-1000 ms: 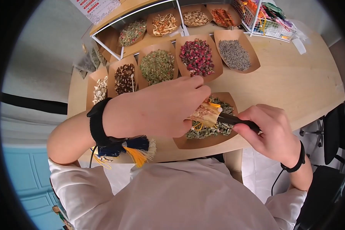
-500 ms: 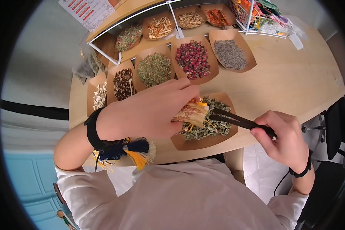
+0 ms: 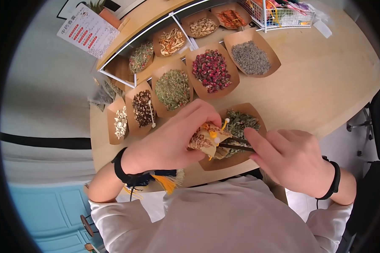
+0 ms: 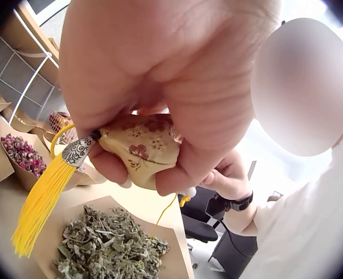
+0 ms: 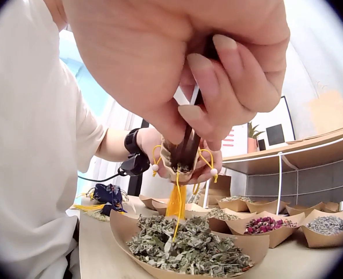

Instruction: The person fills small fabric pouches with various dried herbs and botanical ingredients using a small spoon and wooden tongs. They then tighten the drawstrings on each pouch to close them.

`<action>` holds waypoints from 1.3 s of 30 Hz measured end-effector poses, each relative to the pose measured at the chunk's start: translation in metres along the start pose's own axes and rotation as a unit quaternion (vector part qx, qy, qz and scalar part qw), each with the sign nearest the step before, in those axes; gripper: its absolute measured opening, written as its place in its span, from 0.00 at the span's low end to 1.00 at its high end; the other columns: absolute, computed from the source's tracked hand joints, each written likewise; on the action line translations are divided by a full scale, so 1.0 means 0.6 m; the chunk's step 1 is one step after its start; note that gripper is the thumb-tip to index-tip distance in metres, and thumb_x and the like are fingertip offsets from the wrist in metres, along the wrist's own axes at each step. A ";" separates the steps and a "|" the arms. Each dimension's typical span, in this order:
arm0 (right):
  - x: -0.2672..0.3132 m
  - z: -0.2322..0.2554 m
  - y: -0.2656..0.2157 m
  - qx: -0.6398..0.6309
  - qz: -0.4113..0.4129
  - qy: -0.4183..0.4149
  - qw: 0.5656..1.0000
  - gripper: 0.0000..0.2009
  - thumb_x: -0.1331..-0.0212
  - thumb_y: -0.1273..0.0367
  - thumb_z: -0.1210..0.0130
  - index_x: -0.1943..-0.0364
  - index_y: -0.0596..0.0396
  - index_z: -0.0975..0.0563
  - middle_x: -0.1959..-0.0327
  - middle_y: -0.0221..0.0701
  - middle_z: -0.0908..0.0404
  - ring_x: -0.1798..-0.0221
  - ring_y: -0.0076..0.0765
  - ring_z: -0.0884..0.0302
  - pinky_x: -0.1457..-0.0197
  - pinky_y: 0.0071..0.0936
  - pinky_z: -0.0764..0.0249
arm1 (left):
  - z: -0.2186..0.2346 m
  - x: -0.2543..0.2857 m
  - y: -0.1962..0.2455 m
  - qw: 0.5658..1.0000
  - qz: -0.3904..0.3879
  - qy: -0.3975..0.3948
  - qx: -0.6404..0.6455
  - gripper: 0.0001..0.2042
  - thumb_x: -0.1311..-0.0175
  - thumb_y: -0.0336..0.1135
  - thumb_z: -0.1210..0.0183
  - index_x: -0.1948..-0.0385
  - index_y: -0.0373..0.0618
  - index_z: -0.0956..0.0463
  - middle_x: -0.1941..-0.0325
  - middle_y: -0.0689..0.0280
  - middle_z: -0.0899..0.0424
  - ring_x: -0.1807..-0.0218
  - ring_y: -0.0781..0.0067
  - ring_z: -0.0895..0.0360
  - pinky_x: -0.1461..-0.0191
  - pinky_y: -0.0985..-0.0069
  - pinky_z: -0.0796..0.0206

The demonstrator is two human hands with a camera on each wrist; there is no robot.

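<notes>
My left hand (image 3: 169, 139) grips a small cream floral sachet pouch (image 4: 142, 145) over the tray of dried green leaves. A yellow tassel (image 4: 43, 197) hangs from the pouch's end, and yellow cords with white beads (image 5: 155, 168) hang at its open mouth. Dark tongs (image 3: 242, 147) are pinched in my right hand (image 3: 289, 160), with their tips inside the pouch's mouth in the right wrist view. Below lies the brown paper tray (image 3: 213, 164), heaped with dried leaves (image 5: 189, 247).
Beyond my hands stands a row of paper trays with rosebuds (image 3: 211, 71), lavender-coloured buds (image 3: 251, 58), green herbs (image 3: 172, 89) and brown pieces (image 3: 142, 107). More trays sit under a wooden shelf (image 3: 143, 12). A navy tasselled pouch (image 5: 107, 195) lies near the table's edge.
Half a second ago the tongs were drawn back to the right, clear of the pouch; now their tips are in its mouth. The right hand has moved left toward the left hand.
</notes>
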State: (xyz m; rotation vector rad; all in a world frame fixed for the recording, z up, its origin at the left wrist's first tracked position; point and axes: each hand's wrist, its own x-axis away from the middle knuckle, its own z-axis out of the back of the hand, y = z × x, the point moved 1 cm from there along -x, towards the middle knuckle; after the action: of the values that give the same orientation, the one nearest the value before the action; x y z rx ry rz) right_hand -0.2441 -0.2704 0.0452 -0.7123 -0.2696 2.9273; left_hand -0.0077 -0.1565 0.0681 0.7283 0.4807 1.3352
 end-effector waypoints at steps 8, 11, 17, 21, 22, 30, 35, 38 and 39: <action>-0.006 -0.007 -0.004 0.056 0.061 0.000 0.997 0.09 0.65 0.70 0.44 0.75 0.54 0.28 0.80 0.24 0.33 0.77 0.27 0.29 0.78 0.22 0.36 | -0.002 0.007 -0.002 1.000 -0.008 0.016 0.004 0.26 0.57 0.16 0.38 0.49 0.42 0.28 0.45 0.58 0.29 0.40 0.55 0.29 0.35 0.69 0.35; 0.004 -0.002 -0.001 0.050 0.056 0.020 0.997 0.10 0.66 0.69 0.44 0.75 0.54 0.28 0.81 0.24 0.34 0.77 0.27 0.30 0.78 0.22 0.37 | 0.000 0.010 -0.003 1.000 -0.001 0.020 0.002 0.26 0.57 0.16 0.38 0.50 0.42 0.28 0.45 0.58 0.30 0.41 0.55 0.29 0.36 0.69 0.35; 0.019 0.035 0.001 0.015 0.020 -0.040 0.999 0.11 0.60 0.73 0.37 0.69 0.58 0.24 0.79 0.27 0.32 0.78 0.31 0.32 0.77 0.29 0.34 | 0.000 0.008 -0.014 0.999 -0.003 0.028 -0.015 0.26 0.56 0.15 0.38 0.50 0.43 0.27 0.46 0.59 0.29 0.42 0.56 0.28 0.37 0.69 0.35; 0.025 0.032 0.008 0.029 0.012 0.013 0.999 0.10 0.68 0.70 0.44 0.76 0.54 0.28 0.81 0.24 0.34 0.79 0.28 0.32 0.78 0.24 0.35 | 0.002 0.014 -0.031 0.999 0.000 0.048 0.027 0.26 0.55 0.16 0.36 0.49 0.43 0.28 0.46 0.59 0.28 0.43 0.58 0.27 0.37 0.69 0.35; 0.025 0.042 0.009 0.011 0.007 -0.014 1.000 0.12 0.63 0.71 0.38 0.71 0.57 0.25 0.80 0.26 0.34 0.79 0.29 0.32 0.78 0.27 0.35 | 0.002 0.017 -0.033 0.998 0.009 0.052 0.043 0.27 0.54 0.16 0.35 0.48 0.43 0.28 0.46 0.59 0.28 0.43 0.59 0.27 0.37 0.69 0.35; -0.006 0.019 -0.007 -0.013 0.010 -0.022 1.000 0.12 0.54 0.70 0.33 0.66 0.58 0.23 0.78 0.25 0.32 0.77 0.29 0.30 0.77 0.28 0.34 | -0.003 0.015 -0.030 0.996 -0.017 0.055 0.068 0.28 0.53 0.17 0.34 0.45 0.42 0.29 0.46 0.59 0.28 0.42 0.59 0.27 0.36 0.69 0.35; -0.034 -0.008 -0.023 0.077 0.065 -0.029 0.995 0.09 0.60 0.69 0.42 0.72 0.54 0.26 0.79 0.23 0.34 0.77 0.26 0.33 0.77 0.24 0.39 | -0.011 0.011 -0.020 0.994 -0.024 0.068 0.079 0.28 0.52 0.17 0.34 0.45 0.43 0.28 0.45 0.58 0.27 0.42 0.59 0.27 0.37 0.69 0.34; -0.043 -0.008 -0.029 0.081 0.085 -0.028 0.993 0.10 0.65 0.68 0.43 0.74 0.54 0.27 0.79 0.23 0.35 0.78 0.26 0.34 0.77 0.23 0.40 | -0.012 0.009 -0.018 0.994 -0.026 0.076 0.071 0.28 0.51 0.17 0.34 0.45 0.43 0.28 0.45 0.58 0.27 0.43 0.59 0.26 0.37 0.70 0.34; -0.043 -0.006 -0.029 0.080 0.085 -0.028 0.993 0.10 0.65 0.68 0.43 0.74 0.54 0.27 0.79 0.23 0.35 0.78 0.26 0.34 0.77 0.23 0.40 | -0.012 0.009 -0.017 0.995 -0.020 0.074 0.065 0.27 0.51 0.17 0.34 0.45 0.43 0.27 0.45 0.58 0.27 0.43 0.58 0.26 0.37 0.70 0.34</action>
State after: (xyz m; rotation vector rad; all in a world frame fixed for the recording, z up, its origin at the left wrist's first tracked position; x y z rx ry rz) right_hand -0.2182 -0.2569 0.0569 -0.6601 0.0222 3.0880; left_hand -0.0043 -0.1504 0.0564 0.7255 0.7025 1.3341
